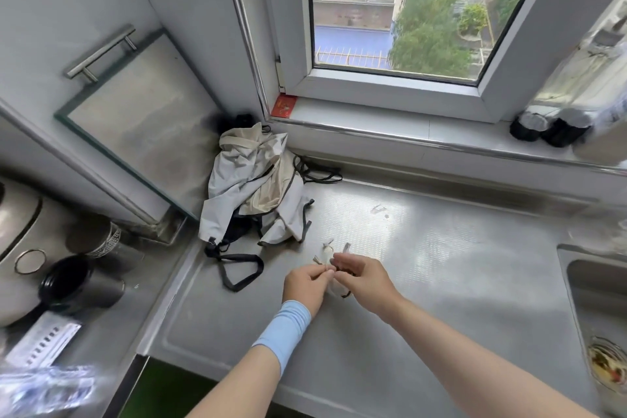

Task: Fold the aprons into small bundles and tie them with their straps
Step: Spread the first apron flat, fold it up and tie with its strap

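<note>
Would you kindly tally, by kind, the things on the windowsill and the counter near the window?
Bottles with black ends, on the sill: 2
Red packet, on the sill: 1
Heap of loose aprons: 1
Small bundle being tied: 1
Total: 5

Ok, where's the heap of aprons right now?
Head view, left of centre: the aprons lie heaped on the counter, in the corner under the window, beyond the left hand.

Surface (441, 282): apron heap (258, 187) at back-left corner below window (400, 10); small bundle (334, 268) in front of heap; sink (597, 299) at right; cup (64, 285) far left.
</note>
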Demonstrator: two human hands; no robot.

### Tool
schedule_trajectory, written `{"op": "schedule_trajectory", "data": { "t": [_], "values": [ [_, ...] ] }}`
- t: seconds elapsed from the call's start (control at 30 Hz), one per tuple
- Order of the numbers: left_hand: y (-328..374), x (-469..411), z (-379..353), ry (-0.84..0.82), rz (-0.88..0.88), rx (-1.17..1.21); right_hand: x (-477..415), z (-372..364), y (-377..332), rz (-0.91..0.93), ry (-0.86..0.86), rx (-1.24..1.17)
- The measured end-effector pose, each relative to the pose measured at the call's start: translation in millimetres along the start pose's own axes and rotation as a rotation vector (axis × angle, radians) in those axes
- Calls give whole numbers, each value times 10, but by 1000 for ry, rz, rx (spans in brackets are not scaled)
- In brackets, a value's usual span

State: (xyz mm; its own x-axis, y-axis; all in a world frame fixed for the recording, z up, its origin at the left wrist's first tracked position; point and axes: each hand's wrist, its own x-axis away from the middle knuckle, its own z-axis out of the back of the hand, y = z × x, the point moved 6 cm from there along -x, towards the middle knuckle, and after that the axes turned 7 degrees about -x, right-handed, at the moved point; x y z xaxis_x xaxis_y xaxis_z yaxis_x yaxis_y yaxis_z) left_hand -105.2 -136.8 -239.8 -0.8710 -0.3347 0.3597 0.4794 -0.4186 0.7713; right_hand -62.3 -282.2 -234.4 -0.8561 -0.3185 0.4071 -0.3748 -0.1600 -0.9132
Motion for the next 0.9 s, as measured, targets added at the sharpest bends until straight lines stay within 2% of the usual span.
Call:
{"op": "schedule_trajectory", "data": {
  "t": [0.1, 0.17, 0.37, 0.5, 0.6, 0.73, 0.83, 0.9],
  "values": [
    [-15, 6, -77, 30, 75, 34, -44, 123, 238, -176, 181, -242],
    [10, -3, -119, 61, 89, 28, -65, 197, 399, -299, 284, -323],
    [135, -28, -231, 78, 73, -143, -33, 150, 505, -349, 172, -474],
    [156, -72, -270, 44, 73, -221, -13, 252, 333, -157, 149, -249],
    [180, -121, -306, -13, 74, -256, -4, 276, 122, 86, 112, -53],
    [167, -162, -354, -162, 20, -444, -46, 271, -11, 371, 53, 213],
    [105, -155, -359, -246, -40, -380, -137, 239, -18, 438, -4, 414],
    [81, -130, -347, -255, -68, -304, -207, 240, 16, 415, -39, 531]
  ]
}}
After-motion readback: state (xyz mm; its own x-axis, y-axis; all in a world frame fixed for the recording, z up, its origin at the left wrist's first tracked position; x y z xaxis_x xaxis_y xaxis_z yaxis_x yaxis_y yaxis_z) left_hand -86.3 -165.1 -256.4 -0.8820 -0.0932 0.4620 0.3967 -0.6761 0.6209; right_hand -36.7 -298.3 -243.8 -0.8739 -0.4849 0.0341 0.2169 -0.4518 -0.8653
